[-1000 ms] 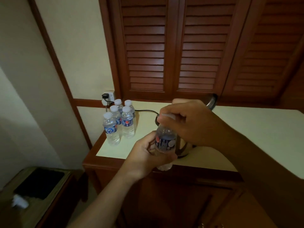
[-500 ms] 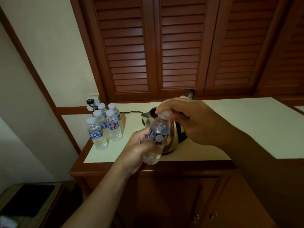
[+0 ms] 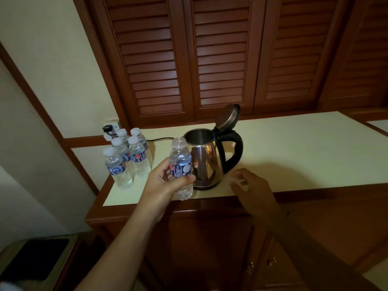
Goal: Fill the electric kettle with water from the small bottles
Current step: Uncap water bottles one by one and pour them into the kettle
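"K2" on blue label of front standing bottle [image 3: 118, 171]

Left hand [image 3: 165, 185] and right hand [image 3: 253, 191] are bare, forearms bare too.

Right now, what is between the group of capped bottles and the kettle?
In the head view, the uncapped bottle held by the left hand shows between them, close beside the kettle; a black cord runs behind.
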Motion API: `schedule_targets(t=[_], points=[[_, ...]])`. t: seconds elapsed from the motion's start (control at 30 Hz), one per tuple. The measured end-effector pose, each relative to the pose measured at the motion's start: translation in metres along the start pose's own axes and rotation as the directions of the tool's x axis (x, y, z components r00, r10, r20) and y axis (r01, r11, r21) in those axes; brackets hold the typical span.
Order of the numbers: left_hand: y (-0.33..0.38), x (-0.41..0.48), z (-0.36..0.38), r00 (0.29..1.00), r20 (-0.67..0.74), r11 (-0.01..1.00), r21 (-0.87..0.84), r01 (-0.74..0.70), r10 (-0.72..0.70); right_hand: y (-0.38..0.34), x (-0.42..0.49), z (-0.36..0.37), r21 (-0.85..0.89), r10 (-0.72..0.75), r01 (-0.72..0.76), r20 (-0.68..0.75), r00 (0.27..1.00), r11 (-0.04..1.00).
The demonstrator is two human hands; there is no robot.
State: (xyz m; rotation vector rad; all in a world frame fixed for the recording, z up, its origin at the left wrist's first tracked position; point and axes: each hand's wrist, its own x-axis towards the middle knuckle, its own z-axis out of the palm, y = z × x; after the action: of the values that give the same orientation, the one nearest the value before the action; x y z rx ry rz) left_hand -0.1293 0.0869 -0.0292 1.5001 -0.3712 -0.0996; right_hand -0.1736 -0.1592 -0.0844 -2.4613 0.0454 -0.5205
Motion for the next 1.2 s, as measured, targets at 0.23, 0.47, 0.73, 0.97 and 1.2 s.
schedule_targets(t=[0.23, 0.47, 0.73, 0.97, 1.2], points=[[-0.004, 0.001, -0.006, 0.994, -0.107, 1.000, 0.020, 0.007, -0.005, 0.038, 0.014, 0.039, -0.326, 0.045, -0.013, 0.089, 0.995, 0.945], [0.004, 0.018, -0.013, 0.988, -0.148, 0.985, 0.169, -0.019, 0.045, 0.035, 0.025, 0.036, -0.281, 0.092, -0.096, -0.027, 0.995, 0.955], [0.021, 0.048, -0.016, 0.979, -0.161, 0.874, 0.485, -0.034, 0.128, 0.037, 0.026, 0.045, -0.409, 0.203, -0.131, 0.139, 0.969, 0.903], [0.042, 0.080, -0.021, 0.963, -0.127, 0.626, 0.778, -0.054, 0.240, 0.041, 0.025, 0.044, -0.467, 0.171, -0.068, 0.184, 0.968, 0.882], [0.046, 0.096, -0.028, 0.947, -0.034, 0.234, 0.971, -0.043, 0.318, 0.046, 0.025, 0.053, -0.484, 0.127, -0.038, 0.153, 0.980, 0.874]])
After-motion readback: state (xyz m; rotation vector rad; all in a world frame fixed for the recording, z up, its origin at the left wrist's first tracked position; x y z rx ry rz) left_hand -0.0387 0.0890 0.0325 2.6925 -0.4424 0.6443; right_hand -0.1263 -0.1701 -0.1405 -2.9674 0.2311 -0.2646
